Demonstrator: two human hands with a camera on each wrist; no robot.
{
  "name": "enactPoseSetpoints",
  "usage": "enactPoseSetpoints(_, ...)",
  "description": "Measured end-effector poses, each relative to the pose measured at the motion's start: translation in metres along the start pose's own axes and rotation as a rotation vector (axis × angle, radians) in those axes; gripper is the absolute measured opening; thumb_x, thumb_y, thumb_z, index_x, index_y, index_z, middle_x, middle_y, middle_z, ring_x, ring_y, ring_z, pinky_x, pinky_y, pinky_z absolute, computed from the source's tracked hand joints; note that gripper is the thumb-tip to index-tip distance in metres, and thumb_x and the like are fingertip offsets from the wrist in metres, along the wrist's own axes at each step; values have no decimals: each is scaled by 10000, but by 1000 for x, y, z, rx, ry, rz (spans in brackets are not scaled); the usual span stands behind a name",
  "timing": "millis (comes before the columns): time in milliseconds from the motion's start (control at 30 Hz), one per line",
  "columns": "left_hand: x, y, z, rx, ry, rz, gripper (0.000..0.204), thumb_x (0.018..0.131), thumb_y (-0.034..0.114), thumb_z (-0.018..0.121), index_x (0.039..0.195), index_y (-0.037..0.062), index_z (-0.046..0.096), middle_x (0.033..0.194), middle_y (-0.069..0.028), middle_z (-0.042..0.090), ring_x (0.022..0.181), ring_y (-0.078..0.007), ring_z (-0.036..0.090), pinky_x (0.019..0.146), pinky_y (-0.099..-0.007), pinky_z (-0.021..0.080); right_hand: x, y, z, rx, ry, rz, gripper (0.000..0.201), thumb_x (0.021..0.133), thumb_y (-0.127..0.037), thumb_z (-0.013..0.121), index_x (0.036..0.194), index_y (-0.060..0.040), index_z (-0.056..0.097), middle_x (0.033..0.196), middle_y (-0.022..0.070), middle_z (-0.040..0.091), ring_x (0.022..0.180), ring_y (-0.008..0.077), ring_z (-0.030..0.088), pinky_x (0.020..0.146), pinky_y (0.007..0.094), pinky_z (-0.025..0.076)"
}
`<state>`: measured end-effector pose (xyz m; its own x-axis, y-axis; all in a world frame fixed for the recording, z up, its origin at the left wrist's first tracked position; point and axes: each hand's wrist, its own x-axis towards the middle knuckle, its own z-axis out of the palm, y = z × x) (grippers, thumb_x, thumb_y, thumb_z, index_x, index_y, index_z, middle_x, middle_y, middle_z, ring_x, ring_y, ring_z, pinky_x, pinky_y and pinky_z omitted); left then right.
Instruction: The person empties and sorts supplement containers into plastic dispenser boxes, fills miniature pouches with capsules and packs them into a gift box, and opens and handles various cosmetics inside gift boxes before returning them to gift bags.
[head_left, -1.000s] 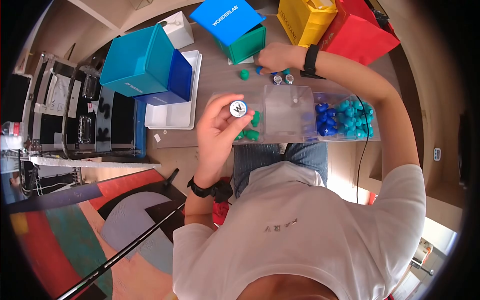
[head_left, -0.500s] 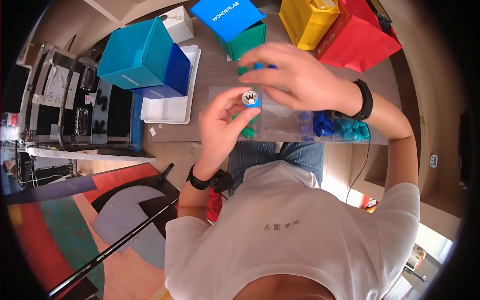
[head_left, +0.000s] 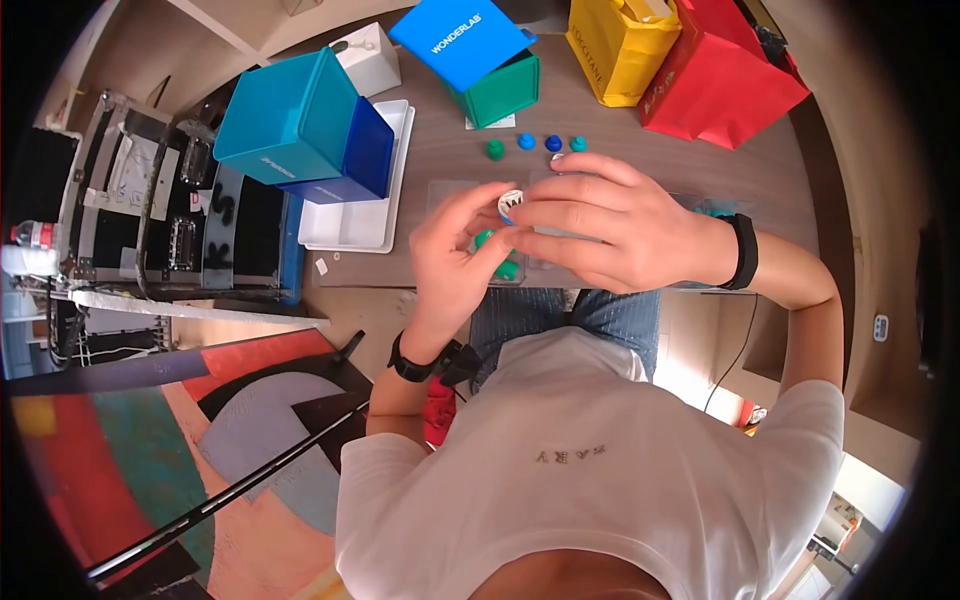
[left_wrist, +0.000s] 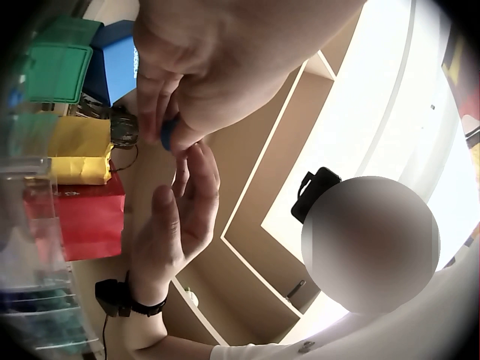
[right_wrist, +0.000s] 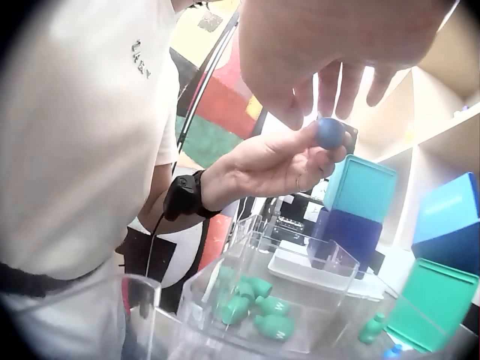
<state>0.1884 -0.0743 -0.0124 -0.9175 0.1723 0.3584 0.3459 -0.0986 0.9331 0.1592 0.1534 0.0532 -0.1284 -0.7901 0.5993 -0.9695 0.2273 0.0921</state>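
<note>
A small blue bottle with a white round top marked W is pinched between the thumb and fingers of my left hand. My right hand comes in from the right, its nearly straight fingers right at the white top. In the left wrist view the right hand's thumb stands apart from the bottle. Below the hands, green bottles lie inside a clear plastic box. A green, a blue, a dark blue and a teal bottle line the table behind.
At the left, a teal box and a dark blue box stand on a white tray. A green box with a blue box-like piece sits at the back. Yellow and red bags stand at the back right.
My right hand has moved from the row of bottles at the back down to the blue bottle's white top. My left hand keeps its pinch and has shifted slightly right.
</note>
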Motion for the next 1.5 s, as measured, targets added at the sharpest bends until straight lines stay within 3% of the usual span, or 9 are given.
enactPoseSetpoints(333, -1, -3, -7, -169, -87, -205, 505, 908, -75, 717, 1375, 7, 541, 1099, -88, 696, 971, -150, 705, 820, -284, 582, 1, 7, -3, -178, 5, -195, 429, 876, -132, 731, 1296, -102, 652, 1252, 89, 691, 1114, 258, 688, 1001, 429, 540)
enactPoseSetpoints(433, 0, -7, -2, -240, -97, -231, 608, 899, -54, 744, 1420, 30, 441, 1072, -88, 694, 933, -147, 700, 802, -280, 578, 11, 13, -16, 17, -48, 71, 426, 906, -202, 749, 1306, -95, 651, 1210, 102, 695, 1044, 270, 703, 925, 402, 564)
enactPoseSetpoints(500, 4, -9, 2, -6, -25, -19, 660, 882, -50, 768, 1426, 20, 401, 1059, -108, 694, 937, -163, 704, 819, -293, 582, 19, 22, -20, 455, -124, 484, 441, 909, -206, 749, 1315, -72, 644, 1183, 114, 689, 1010, 288, 699, 876, 396, 563)
enactPoseSetpoints(600, 9, -9, 6, 44, -18, 19, 685, 866, -56, 781, 1426, 6, 392, 1071, -125, 697, 938, -170, 706, 831, -305, 586, 27, 31, -15, 663, -301, 519, 400, 872, -173, 792, 1237, -45, 686, 1049, 122, 687, 933, 268, 692, 792, 373, 567)
enactPoseSetpoints(833, 19, -8, 6, 30, 17, 22, 701, 829, -86, 790, 1412, 19, 415, 1247, -152, 641, 1047, -189, 683, 891, -317, 574, 34, 63, 4, 563, -288, 526, 263, 863, -117, 788, 1094, -9, 722, 967, 115, 664, 784, 216, 696, 708, 340, 579)
enactPoseSetpoints(933, 22, -3, -5, 455, 68, 191, 617, 819, 37, 836, 1342, 20, 509, 1360, -158, 575, 1188, -266, 613, 983, -406, 524, 25, 100, 25, 508, -283, 670, 261, 858, -123, 787, 1078, -1, 717, 975, 130, 669, 795, 237, 707, 696, 346, 577)
enactPoseSetpoints(1000, 16, -6, -17, 980, 148, 273, 519, 816, 162, 848, 1249, 28, 594, 1406, -160, 532, 1303, -345, 501, 1059, -479, 435, 12, 118, 43, 409, -350, 635, 257, 849, -120, 786, 1063, 2, 715, 985, 138, 675, 820, 258, 709, 716, 361, 573)
enactPoseSetpoints(1167, 0, -26, -33, 988, 119, 192, 386, 845, 218, 823, 1139, 29, 659, 1396, -161, 536, 1313, -382, 474, 1084, -485, 400, -20, 139, 99, 421, -689, 583, 255, 808, -144, 780, 1001, 4, 703, 1009, 160, 691, 953, 347, 681, 824, 442, 543)
enactPoseSetpoints(1500, 0, -26, -33, 951, 66, 195, 339, 852, 212, 811, 1106, 33, 675, 1389, -155, 543, 1333, -391, 468, 1091, -496, 398, -28, 138, 123, 280, -864, 394, 232, 825, -164, 766, 991, -34, 668, 1000, 143, 686, 966, 372, 678, 806, 489, 532)
